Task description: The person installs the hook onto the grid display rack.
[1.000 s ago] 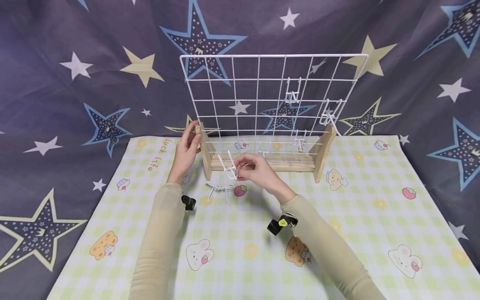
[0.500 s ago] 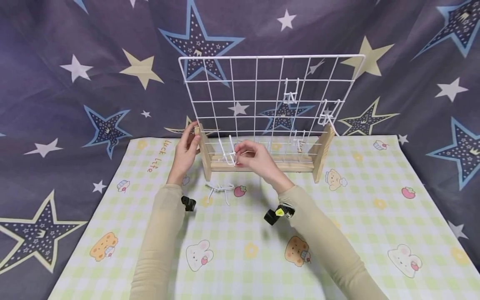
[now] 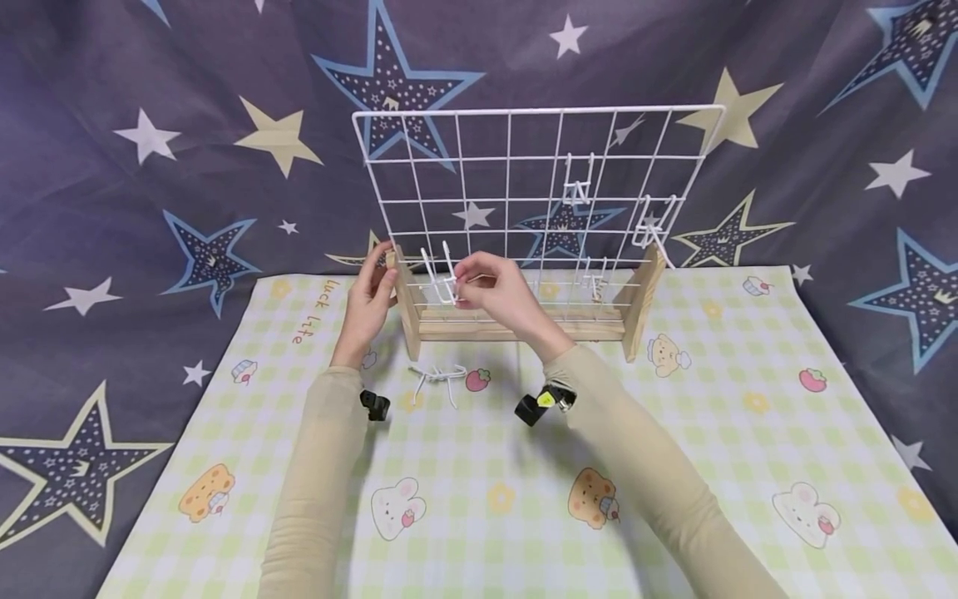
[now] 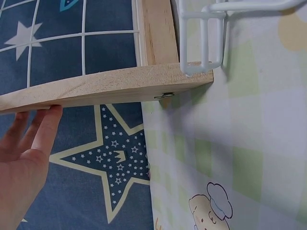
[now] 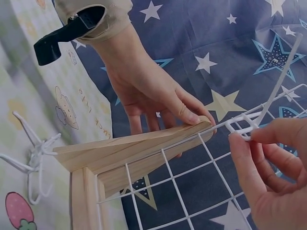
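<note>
A white wire grid rack [image 3: 507, 200] stands on a wooden base. My left hand [image 3: 365, 306] grips its left wooden upright [image 3: 407, 312]; the right wrist view shows the thumb on the near face and fingers behind. Between thumb and fingertips, my right hand [image 3: 505, 298] pinches a white wire hook [image 3: 447, 291] close to the lower left of the grid. Two prongs of this hook point up in the head view. In the right wrist view, the hook's long rod [image 5: 282, 76] slants up from the pinch, overlapping the grid's edge.
More white hooks hang on the grid: one upper right [image 3: 576, 193], one at the right edge [image 3: 649, 233], one lower right [image 3: 594, 281]. Loose white hooks [image 3: 437, 375] lie on the checked tablecloth [image 3: 464, 466] before the left upright. A starry curtain [image 3: 247, 91] hangs behind.
My right hand has lifted the hook up and away from me, from above the loose hooks to the grid's lower left. The left hand stays on the upright.
</note>
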The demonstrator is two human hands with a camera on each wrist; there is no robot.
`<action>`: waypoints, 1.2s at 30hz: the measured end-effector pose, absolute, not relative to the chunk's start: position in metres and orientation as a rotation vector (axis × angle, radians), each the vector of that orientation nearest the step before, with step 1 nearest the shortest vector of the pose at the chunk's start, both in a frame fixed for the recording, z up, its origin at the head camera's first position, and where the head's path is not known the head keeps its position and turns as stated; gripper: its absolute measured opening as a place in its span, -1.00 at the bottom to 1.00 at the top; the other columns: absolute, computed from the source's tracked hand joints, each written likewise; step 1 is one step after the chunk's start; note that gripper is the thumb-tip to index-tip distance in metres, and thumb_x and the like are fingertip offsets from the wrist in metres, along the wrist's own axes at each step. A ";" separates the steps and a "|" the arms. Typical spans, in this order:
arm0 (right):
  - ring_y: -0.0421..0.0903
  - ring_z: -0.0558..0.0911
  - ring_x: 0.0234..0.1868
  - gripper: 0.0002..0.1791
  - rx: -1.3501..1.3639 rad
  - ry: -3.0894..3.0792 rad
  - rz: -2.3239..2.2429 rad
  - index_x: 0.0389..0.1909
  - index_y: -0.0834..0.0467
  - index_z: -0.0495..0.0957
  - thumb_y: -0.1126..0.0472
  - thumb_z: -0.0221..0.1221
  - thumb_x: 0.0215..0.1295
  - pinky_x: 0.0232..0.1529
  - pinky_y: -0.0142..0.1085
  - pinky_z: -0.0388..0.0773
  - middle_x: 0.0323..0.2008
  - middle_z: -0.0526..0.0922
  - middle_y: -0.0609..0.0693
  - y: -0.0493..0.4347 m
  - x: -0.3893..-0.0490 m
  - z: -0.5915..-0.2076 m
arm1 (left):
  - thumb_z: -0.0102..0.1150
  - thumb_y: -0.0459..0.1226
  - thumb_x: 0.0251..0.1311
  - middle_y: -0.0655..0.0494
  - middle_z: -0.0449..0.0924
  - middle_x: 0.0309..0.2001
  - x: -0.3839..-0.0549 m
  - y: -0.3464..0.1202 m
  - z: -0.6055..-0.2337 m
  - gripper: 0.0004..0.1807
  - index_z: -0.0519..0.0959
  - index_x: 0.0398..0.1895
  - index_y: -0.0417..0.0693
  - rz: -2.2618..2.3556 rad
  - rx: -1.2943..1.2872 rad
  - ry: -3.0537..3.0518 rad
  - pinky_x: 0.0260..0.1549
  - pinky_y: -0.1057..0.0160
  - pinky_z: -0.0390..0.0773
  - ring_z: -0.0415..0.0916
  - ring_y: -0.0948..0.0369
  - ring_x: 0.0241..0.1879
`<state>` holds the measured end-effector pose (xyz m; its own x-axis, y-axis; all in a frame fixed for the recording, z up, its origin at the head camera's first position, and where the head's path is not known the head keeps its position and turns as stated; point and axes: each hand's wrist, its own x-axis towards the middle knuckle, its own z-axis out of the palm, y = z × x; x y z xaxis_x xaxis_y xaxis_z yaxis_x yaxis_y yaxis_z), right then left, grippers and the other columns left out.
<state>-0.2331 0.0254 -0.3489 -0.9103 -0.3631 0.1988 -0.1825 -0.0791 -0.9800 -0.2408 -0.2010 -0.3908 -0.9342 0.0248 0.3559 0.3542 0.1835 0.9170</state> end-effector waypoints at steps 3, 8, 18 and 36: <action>-0.02 0.62 -0.37 -0.83 -0.613 2.054 -2.142 -0.18 0.48 0.51 0.58 0.15 0.20 -0.21 -0.18 0.68 -0.27 0.59 0.35 0.023 -0.236 -0.346 | -0.12 -0.33 0.48 -0.36 0.48 0.04 -0.241 -0.201 -0.392 -0.51 0.20 0.43 -0.14 -1.820 -0.365 -2.199 -0.04 0.03 0.59 0.49 0.14 -0.03; 0.05 0.61 -0.35 -0.82 -0.613 2.062 -2.146 -0.17 0.49 0.51 0.59 0.15 0.20 -0.21 -0.16 0.68 -0.30 0.59 0.31 0.018 -0.240 -0.339 | -0.11 -0.31 0.47 -0.39 0.46 0.06 -0.247 -0.205 -0.399 -0.50 0.20 0.44 -0.09 -1.818 -0.366 -2.194 -0.04 0.01 0.59 0.47 -0.05 0.03; -0.06 0.61 -0.37 -0.82 -0.590 2.065 -2.160 -0.16 0.47 0.53 0.57 0.15 0.21 -0.22 -0.23 0.68 -0.27 0.60 0.30 0.006 -0.250 -0.329 | -0.09 -0.18 0.46 -0.25 0.50 0.06 -0.261 -0.210 -0.418 -0.49 0.25 0.45 0.17 -1.780 -0.348 -2.192 -0.07 0.10 0.62 0.49 0.05 0.02; 0.10 0.64 -0.28 -0.83 -0.614 2.090 -2.212 -0.17 0.44 0.55 0.57 0.17 0.20 -0.23 -0.27 0.68 -0.28 0.63 0.25 -0.013 -0.265 -0.303 | -0.10 -0.30 0.48 -0.38 0.43 0.14 -0.241 -0.203 -0.390 -0.49 0.19 0.45 -0.08 -1.830 -0.353 -2.222 -0.03 -0.07 0.57 0.40 -0.25 0.10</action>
